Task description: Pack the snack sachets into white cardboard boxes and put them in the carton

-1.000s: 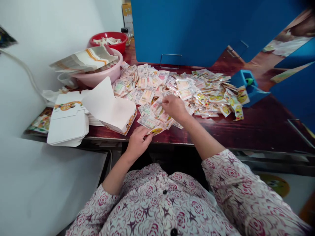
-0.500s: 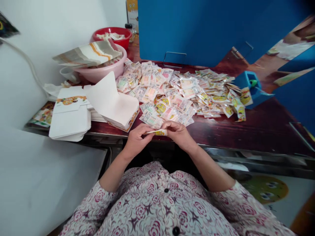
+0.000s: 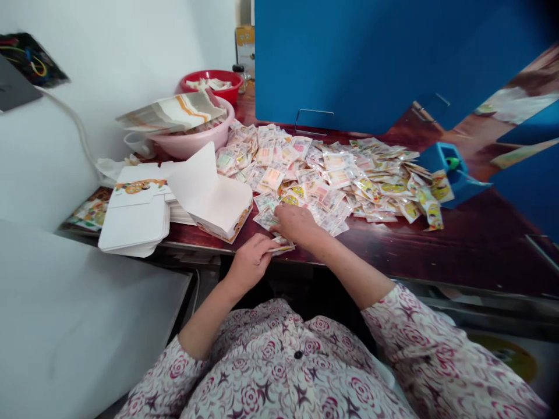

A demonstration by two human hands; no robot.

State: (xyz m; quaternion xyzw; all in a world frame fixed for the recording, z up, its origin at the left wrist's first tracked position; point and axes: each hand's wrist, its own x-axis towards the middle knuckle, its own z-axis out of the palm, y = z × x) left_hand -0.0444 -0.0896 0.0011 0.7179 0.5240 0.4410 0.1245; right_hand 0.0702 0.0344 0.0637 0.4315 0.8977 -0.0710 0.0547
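Observation:
My left hand [image 3: 252,260] is closed at the table's front edge, pinching a few small flat packets [image 3: 283,248] seen nearly edge-on. Just above it, my right hand [image 3: 298,224] bends its fingers down over the near edge of a wide pile of small printed packets [image 3: 323,195]. Its fingertips are bunched and partly hidden, so what they grip does not show. Left of the pile stands an open white carton [image 3: 227,203] with its lid raised.
Stacked white cartons [image 3: 133,224] lie at the left. Behind them are a pink basin [image 3: 192,142] topped with striped cloth and a red basin [image 3: 233,92]. A blue panel [image 3: 349,64] stands at the back, and a blue holder [image 3: 441,166] at the right.
My right hand has left the packet held between both hands and moved up and left onto the pile. My left hand keeps its hold. The view has shifted slightly.

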